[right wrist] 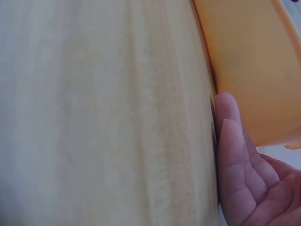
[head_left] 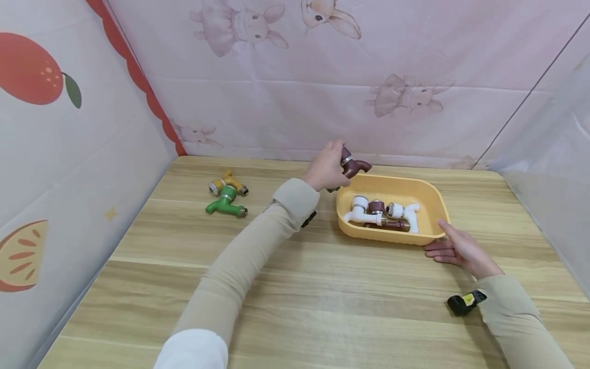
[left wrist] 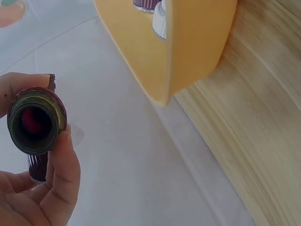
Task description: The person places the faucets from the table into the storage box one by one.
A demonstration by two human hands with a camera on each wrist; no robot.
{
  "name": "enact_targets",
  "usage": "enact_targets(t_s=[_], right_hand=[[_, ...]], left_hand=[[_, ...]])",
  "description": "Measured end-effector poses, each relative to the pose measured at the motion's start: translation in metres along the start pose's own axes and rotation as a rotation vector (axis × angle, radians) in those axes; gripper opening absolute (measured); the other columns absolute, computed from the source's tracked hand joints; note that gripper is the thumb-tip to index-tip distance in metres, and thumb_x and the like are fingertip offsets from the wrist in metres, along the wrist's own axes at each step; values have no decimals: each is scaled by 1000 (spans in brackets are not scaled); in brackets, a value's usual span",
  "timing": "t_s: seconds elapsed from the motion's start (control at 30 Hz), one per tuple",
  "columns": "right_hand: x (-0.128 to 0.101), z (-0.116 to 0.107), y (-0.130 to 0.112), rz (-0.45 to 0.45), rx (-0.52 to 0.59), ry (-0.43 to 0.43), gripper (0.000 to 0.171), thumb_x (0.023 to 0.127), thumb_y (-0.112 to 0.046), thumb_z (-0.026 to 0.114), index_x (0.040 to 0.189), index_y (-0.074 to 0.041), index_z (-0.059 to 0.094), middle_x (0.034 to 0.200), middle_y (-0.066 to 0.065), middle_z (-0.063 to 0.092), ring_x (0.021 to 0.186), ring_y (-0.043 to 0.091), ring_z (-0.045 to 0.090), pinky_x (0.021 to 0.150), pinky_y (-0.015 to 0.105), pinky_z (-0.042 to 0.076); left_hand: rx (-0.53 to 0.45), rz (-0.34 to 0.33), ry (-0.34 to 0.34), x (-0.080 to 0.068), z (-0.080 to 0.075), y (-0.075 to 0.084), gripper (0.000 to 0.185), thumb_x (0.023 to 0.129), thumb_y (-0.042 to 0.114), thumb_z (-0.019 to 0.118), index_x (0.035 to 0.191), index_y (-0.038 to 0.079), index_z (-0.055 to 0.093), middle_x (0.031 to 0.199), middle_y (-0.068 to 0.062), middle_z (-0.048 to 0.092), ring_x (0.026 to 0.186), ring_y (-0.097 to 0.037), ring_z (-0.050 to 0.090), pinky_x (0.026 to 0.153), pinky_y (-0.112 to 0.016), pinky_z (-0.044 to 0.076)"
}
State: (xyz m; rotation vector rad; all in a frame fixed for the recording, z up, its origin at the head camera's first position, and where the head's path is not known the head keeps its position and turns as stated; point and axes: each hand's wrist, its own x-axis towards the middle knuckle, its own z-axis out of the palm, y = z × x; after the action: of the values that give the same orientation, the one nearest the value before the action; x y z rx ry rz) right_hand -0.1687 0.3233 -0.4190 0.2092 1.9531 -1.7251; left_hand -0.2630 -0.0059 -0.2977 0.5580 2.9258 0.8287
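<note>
Your left hand (head_left: 327,166) pinches the brown tap (head_left: 354,168) between thumb and fingers, by the back left corner of the yellow tub (head_left: 428,211), so hold it snug. Your right hand (head_left: 461,251) has straight fingers touching the near right corner; press softly so the white taps (head_left: 361,214) don't slide

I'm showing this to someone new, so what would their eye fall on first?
Probably the yellow tray, right of the table's middle, with white taps inside. By its far left corner, the left hand grips a maroon tap. A green tap beside a yellow tap toward the table's far left corner, and the red fruit print on the left wall, may also catch the eye.
</note>
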Motion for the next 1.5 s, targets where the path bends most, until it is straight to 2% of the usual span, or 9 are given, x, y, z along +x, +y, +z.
enact_targets(t_s=[0.2, 0.43, 0.63, 0.83, 1.07, 1.33, 1.5], right_hand=[[-1, 0, 0, 2, -5, 4, 74, 93, -54, 31, 129, 11, 24, 87, 7, 68, 80, 19, 66, 73, 32, 52], [-1, 1, -2, -5, -10, 2, 77, 92, -55, 31, 130, 12, 22, 87, 8, 68, 81, 19, 66, 73, 32, 52], [0, 2, 0, -7, -9, 8, 77, 93, -54, 31, 131, 12, 21, 88, 8, 68, 81, 19, 66, 74, 32, 52], [2, 2, 1, -13, -10, 3, 77, 92, -55, 31, 129, 12, 23, 87, 8, 69, 81, 19, 66, 73, 32, 52], [1, 2, 4, -14, -14, 9, 78, 92, -55, 31, 130, 13, 22, 87, 8, 69, 81, 19, 66, 73, 32, 52], [0, 2, 4, -14, -12, 12, 80, 93, -54, 31, 131, 15, 20, 88, 8, 68, 81, 19, 66, 74, 32, 52], [0, 2, 4, -16, 9, 4, 74, 94, -53, 31, 129, 12, 24, 88, 10, 68, 81, 20, 66, 73, 32, 52]], left_hand=[[2, 20, -29, 3, 4, 8, 91, 65, 12, 78, 139, 4, 25, 122, -9, 40, 97, -16, 48, 77, -22, 45], [14, 75, -43, 8, 10, 14, 88, 67, 13, 77, 139, 5, 26, 122, -8, 40, 94, -14, 47, 74, -20, 44], [34, 78, -59, 10, 12, 18, 89, 68, 13, 76, 140, 7, 24, 123, -7, 40, 94, -13, 47, 71, -21, 45], [41, 93, -104, 11, 16, 24, 85, 71, 14, 75, 140, 9, 25, 127, -8, 37, 95, -13, 47, 71, -21, 44], [90, 121, -145, 15, 23, 32, 90, 71, 15, 75, 143, 10, 21, 138, -7, 31, 104, -12, 46, 78, -21, 42], [184, 174, -199, 21, 30, 38, 86, 75, 19, 72, 143, 12, 21, 134, -5, 35, 98, -12, 46, 77, -22, 42], [102, 190, -222, 29, 37, 39, 87, 73, 14, 73, 143, 13, 21, 132, -4, 36, 100, -12, 45, 75, -21, 42]])
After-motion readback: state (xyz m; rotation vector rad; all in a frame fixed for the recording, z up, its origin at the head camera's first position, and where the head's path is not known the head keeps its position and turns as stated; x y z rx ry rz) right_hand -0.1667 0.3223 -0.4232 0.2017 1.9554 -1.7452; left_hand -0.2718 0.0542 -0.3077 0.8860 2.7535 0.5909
